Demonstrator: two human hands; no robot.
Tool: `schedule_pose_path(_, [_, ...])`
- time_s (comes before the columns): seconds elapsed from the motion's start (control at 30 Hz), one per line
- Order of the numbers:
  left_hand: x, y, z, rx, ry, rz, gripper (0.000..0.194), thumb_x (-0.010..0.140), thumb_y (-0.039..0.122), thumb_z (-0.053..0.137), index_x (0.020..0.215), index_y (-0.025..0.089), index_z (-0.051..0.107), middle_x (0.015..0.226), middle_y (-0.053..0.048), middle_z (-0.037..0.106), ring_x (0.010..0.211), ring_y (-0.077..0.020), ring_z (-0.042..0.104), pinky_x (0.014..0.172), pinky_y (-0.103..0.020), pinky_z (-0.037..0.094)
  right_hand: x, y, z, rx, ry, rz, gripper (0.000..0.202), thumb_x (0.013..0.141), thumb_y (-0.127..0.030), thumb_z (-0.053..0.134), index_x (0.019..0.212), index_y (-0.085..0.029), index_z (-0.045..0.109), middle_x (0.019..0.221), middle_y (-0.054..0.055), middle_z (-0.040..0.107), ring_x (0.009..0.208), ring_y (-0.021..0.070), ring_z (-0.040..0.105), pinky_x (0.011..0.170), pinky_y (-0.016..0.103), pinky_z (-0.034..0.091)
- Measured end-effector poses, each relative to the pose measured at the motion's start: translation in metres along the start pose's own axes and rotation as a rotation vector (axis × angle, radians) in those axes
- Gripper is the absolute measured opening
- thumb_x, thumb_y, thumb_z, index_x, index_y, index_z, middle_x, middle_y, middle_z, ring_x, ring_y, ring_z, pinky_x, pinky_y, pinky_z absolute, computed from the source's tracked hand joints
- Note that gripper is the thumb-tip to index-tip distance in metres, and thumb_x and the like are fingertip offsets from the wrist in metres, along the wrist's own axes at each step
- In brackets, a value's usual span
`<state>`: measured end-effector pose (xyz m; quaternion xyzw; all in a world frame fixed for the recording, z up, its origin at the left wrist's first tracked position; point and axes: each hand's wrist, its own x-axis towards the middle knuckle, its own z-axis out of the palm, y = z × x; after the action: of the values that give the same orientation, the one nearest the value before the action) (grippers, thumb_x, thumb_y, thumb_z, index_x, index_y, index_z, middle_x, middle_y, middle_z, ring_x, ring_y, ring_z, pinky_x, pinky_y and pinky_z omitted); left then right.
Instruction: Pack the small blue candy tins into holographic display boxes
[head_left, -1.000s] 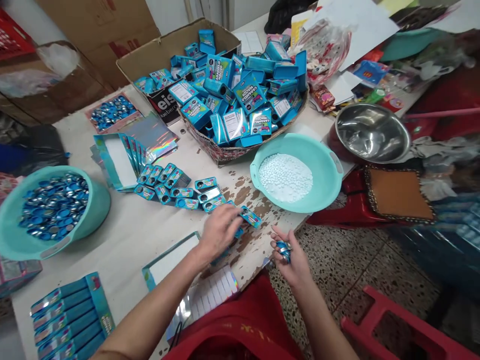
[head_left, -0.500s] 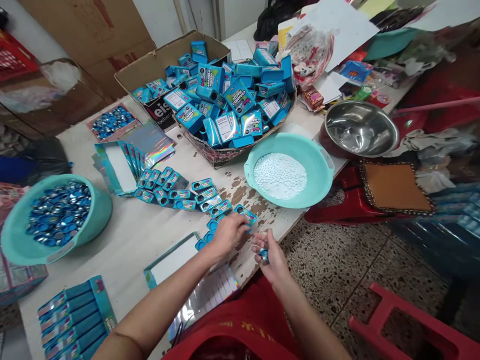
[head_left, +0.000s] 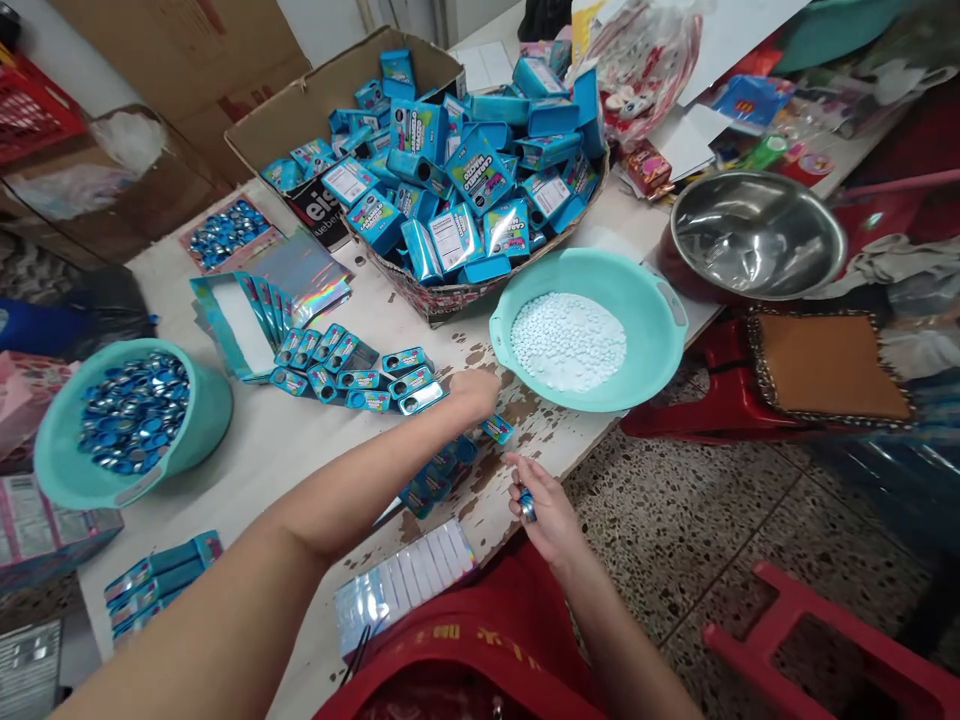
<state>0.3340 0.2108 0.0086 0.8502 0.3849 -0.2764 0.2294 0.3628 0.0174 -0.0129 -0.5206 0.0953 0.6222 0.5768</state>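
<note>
My left hand (head_left: 474, 396) is bent over the small blue candy boxes (head_left: 423, 398) in the middle of the table, its fingers hidden behind the back of the hand. One blue box (head_left: 496, 429) shows just below it. A cluster of blue boxes (head_left: 441, 472) stands nearer me, partly covered by my left forearm. Near the table edge, my right hand (head_left: 551, 515) is curled around a few small blue and silver caps (head_left: 527, 506), its index finger stretched toward the boxes.
A turquoise basin (head_left: 645, 350) of white candies stands right of the boxes. Another turquoise basin (head_left: 56, 455) at the left is filled with caps. Behind is a cardboard carton (head_left: 289, 100) heaped with blue boxes. A steel bowl (head_left: 757, 235) and a red stool (head_left: 810, 620) are to the right.
My left hand has moved away from me, over the boxes, and its fingers have gone out of sight. The right hand stays by the edge with the caps.
</note>
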Motion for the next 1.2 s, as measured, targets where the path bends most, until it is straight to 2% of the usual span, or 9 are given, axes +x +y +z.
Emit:
schedule_pose_path(0.23, [-0.012,0.008,-0.002,0.17,-0.012,-0.089,0.031,0.075,0.01,0.055,0.104,0.013,0.065,0.109,-0.019,0.064,0.104,-0.0287,0.06,0.082,-0.036,0.05,0.005,-0.003,0.001,-0.133,0.078,-0.197,0.045,0.062,-0.025,0.061,0.105,-0.017,0.063,0.053,-0.007,0.05,0.047,0.0078,0.042,0.045,0.02,0.033])
schedule_pose_path(0.37, [-0.011,0.002,-0.005,0.166,-0.032,-0.087,0.034,0.065,0.015,0.069,0.098,0.019,0.067,0.106,-0.012,0.067,0.101,-0.0266,0.062,0.081,-0.031,0.051,0.031,-0.023,0.009,-0.388,0.102,-0.365,0.033,0.065,-0.033,0.058,0.092,-0.016,0.065,0.048,-0.006,0.051,0.042,0.009,0.042,0.044,0.022,0.032])
schedule_pose_path(0.5, [-0.006,-0.004,-0.003,0.117,-0.029,-0.095,0.038,0.058,0.02,0.076,0.095,0.02,0.067,0.105,-0.01,0.067,0.1,-0.0256,0.061,0.082,-0.029,0.049,0.06,-0.046,0.029,-0.782,0.157,-0.536,0.016,0.06,-0.032,0.063,0.069,-0.017,0.064,0.052,-0.002,0.058,0.051,0.0135,0.052,0.053,0.025,0.039])
schedule_pose_path(0.6, [-0.002,-0.003,0.006,0.054,0.037,-0.128,0.037,0.06,0.025,0.075,0.095,0.019,0.067,0.105,-0.012,0.067,0.103,-0.0266,0.06,0.083,-0.03,0.048,0.073,-0.049,0.041,-1.138,0.206,-0.548,0.008,0.057,-0.026,0.066,0.057,-0.019,0.061,0.056,0.0,0.062,0.058,0.017,0.057,0.057,0.027,0.039])
schedule_pose_path(0.7, [0.004,-0.002,0.011,0.021,0.043,-0.139,0.034,0.06,0.026,0.075,0.092,0.018,0.067,0.104,-0.012,0.066,0.104,-0.0272,0.059,0.083,-0.03,0.047,0.079,-0.045,0.044,-1.304,0.233,-0.567,0.008,0.058,-0.026,0.067,0.055,-0.02,0.061,0.06,0.002,0.065,0.062,0.0186,0.059,0.058,0.027,0.038])
schedule_pose_path(0.87, [-0.008,-0.019,-0.003,-0.086,0.028,-0.047,0.025,0.058,0.022,0.073,0.081,0.016,0.065,0.086,-0.008,0.067,0.088,-0.0241,0.063,0.073,-0.028,0.048,0.076,-0.048,0.029,-1.04,0.222,-0.534,0.01,0.059,-0.028,0.065,0.056,-0.018,0.062,0.053,0.001,0.062,0.053,0.0159,0.056,0.053,0.026,0.039])
schedule_pose_path(0.97, [-0.04,-0.033,0.0,-0.498,0.164,0.117,0.026,0.071,0.032,0.063,0.093,0.017,0.061,0.081,-0.003,0.064,0.071,-0.0162,0.06,0.061,-0.024,0.047,0.061,-0.046,0.028,-0.809,0.198,-0.534,0.016,0.059,-0.032,0.066,0.06,-0.016,0.064,0.047,-0.002,0.058,0.045,0.0124,0.05,0.048,0.025,0.038])
schedule_pose_path(1.07, [-0.08,-0.041,0.029,-0.979,0.12,0.227,0.039,0.066,0.037,0.067,0.098,0.018,0.055,0.077,0.002,0.059,0.057,-0.0103,0.053,0.048,-0.021,0.043,0.039,-0.029,0.04,-0.673,0.051,-0.452,0.019,0.058,-0.034,0.069,0.058,-0.016,0.064,0.044,-0.003,0.055,0.038,0.0091,0.044,0.041,0.023,0.034])
schedule_pose_path(1.2, [-0.114,-0.055,0.072,-1.338,0.065,0.101,0.028,0.063,0.032,0.068,0.08,0.016,0.052,0.061,0.004,0.056,0.049,-0.0084,0.051,0.049,-0.021,0.044,0.014,0.004,0.057,-0.418,-0.177,-0.141,0.026,0.058,-0.038,0.074,0.063,-0.014,0.067,0.047,-0.002,0.058,0.038,0.0073,0.045,0.036,0.018,0.032])
